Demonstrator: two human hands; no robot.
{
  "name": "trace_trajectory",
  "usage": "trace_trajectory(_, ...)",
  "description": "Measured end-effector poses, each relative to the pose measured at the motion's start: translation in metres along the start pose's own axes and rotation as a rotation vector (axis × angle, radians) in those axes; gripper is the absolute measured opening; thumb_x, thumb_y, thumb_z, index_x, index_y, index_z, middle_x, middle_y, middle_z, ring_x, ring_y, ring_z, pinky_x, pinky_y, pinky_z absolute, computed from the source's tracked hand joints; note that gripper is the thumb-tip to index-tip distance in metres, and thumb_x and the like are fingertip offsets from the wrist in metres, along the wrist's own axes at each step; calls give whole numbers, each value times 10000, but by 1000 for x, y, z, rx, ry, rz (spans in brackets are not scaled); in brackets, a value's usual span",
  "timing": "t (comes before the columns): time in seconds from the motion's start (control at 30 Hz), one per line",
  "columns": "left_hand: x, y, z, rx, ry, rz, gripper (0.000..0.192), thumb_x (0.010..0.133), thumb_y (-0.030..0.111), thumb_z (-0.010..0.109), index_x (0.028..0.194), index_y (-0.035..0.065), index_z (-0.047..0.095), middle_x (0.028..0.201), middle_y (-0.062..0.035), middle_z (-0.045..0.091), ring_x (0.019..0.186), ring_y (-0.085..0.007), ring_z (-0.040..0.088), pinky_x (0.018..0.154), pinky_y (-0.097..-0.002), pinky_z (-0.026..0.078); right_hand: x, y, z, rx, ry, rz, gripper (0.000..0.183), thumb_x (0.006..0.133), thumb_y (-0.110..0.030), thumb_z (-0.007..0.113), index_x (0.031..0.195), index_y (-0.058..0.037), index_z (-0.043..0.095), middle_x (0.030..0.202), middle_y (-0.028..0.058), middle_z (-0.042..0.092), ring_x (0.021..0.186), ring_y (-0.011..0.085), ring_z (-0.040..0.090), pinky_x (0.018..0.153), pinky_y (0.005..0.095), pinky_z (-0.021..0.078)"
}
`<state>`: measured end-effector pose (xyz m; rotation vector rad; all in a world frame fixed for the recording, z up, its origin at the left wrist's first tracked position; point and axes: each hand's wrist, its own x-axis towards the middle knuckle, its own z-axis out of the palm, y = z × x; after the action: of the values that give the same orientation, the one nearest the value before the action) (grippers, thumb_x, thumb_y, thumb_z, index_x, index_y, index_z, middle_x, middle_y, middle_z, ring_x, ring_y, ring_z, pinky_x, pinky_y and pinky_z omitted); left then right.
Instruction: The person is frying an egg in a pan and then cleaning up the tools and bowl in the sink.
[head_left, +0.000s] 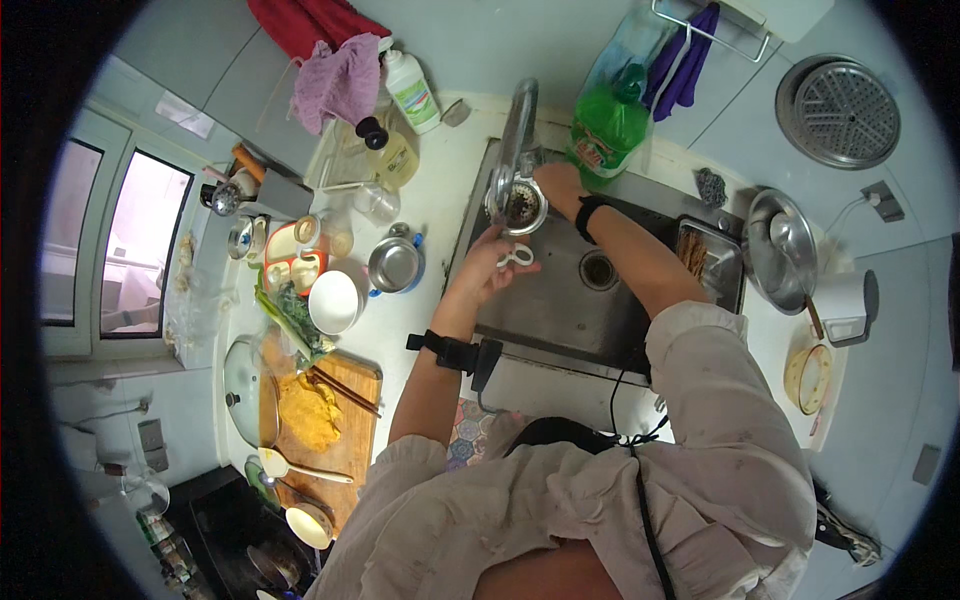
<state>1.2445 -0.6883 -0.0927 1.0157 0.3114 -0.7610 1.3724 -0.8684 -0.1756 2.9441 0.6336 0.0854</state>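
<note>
My left hand (484, 266) is at the sink's left side, around a small tool with white looped handles (517, 256), probably scissors; its other end is hidden. The fingertips reach the near rim of a round metal vessel (534, 223) with dark bits inside. My right hand (559, 186) is at the vessel's right rim, its fingers mostly hidden, so its grip is unclear. The chrome faucet (517, 127) arches over the vessel. Below lies the stainless steel sink (540, 300) with a round drain (598, 270).
A green detergent bottle (609, 139) stands behind my right hand. Chopsticks fill a metal tray (712, 281) at the right. On the left counter are a steel pot (394, 264), a white bowl (334, 301) and a wooden cutting board (360, 442) with yellow food (311, 412).
</note>
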Motion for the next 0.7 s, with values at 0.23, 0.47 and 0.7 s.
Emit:
trace_trajectory(0.23, -4, -1, -14, -9, 43, -22, 326, 801, 76, 427, 1125, 35, 422, 950, -121, 602, 840, -251, 611, 699, -344, 503, -94, 28, -100, 589, 59, 123, 475, 809, -292, 549, 1155, 17, 446, 1077, 217, 512, 978, 364, 485, 819, 382, 396)
trace_trajectory(0.47, -4, -7, -10, 7, 47, 27, 258, 884, 202, 397, 1033, 11, 486, 932, -123, 607, 832, -243, 612, 671, -328, 515, -365, 116, -13, 406, -498, 724, 404, 818, -228, 521, 1149, -5, 461, 979, 248, 561, 861, 385, 552, 711, 424, 455)
trace_trajectory(0.7, -19, -23, -5, -44, 135, 30, 228, 890, 210, 393, 952, -3, 447, 851, -188, 586, 727, -285, 621, 546, -344, 535, -471, 59, 53, 204, -526, 803, 696, 700, -342, 647, 1254, -49, 342, 1277, 263, 298, 1138, 407, 356, 896, 447, 371)
